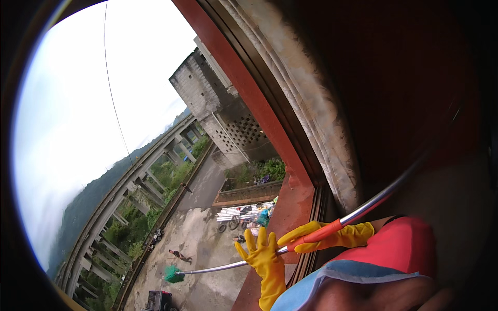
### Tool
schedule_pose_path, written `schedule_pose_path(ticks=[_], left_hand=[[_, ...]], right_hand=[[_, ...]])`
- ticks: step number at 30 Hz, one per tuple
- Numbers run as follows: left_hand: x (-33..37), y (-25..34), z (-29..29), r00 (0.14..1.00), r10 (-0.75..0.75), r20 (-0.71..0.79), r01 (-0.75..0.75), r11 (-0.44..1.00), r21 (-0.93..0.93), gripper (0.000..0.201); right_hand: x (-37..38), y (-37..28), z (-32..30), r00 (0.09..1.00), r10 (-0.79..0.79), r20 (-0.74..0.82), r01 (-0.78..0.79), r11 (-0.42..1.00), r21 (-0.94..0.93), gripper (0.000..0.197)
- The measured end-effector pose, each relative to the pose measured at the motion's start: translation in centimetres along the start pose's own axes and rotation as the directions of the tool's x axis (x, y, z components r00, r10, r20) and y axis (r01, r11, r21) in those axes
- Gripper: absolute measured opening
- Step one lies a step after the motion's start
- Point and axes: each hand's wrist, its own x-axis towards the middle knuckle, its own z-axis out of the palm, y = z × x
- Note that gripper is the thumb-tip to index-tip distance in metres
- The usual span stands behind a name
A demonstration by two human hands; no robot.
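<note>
A long-handled brush crosses the lower part of the view, its silver pole (215, 269) reaching out through the window opening. At the outer end is a bushy green brush head (174, 274). My right hand (337, 237), in a yellow rubber glove, holds the pole by its orange grip (316, 235), with the grip lying between thumb and fingers. My left hand (264, 262), gloved the same way, is raised against the pole with its fingers spread and stretched. The pole passes behind it, so the contact at the palm is hidden. Behind my right hand, the pole runs on into the dark room.
A red window frame (259, 111) with a dark sliding track runs diagonally beside my hands. A patterned curtain (311, 98) hangs inside. Far below lies a concrete yard (207, 285) with a person (179, 255), a dark vehicle (158, 300) and piled odds and ends (254, 215).
</note>
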Motion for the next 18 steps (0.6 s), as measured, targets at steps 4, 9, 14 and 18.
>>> schedule_pose_path(ticks=[4,9,14,18], left_hand=[[4.6,7.6,-0.6,0.999,0.050,0.011,-0.050,0.996,0.074,0.047],[5.1,15.5,-1.5,0.980,0.081,-0.182,-0.043,0.978,0.203,0.036],[5.6,24.9,0.0,0.929,0.083,-0.361,-0.063,0.996,0.065,0.027],[5.3,31.8,3.0,0.934,0.089,-0.346,-0.110,0.993,-0.043,0.029]], right_hand=[[-5.9,-1.7,-3.7,0.985,0.037,-0.170,0.011,0.962,0.274,0.038],[-13.4,-6.2,-13.7,0.855,-0.049,-0.516,0.268,0.895,0.358,0.048],[-26.6,-15.0,-26.3,0.236,-0.243,-0.941,0.473,0.874,-0.107,0.044],[-37.1,-20.4,-33.1,-0.198,-0.134,-0.971,0.554,0.802,-0.223,0.039]])
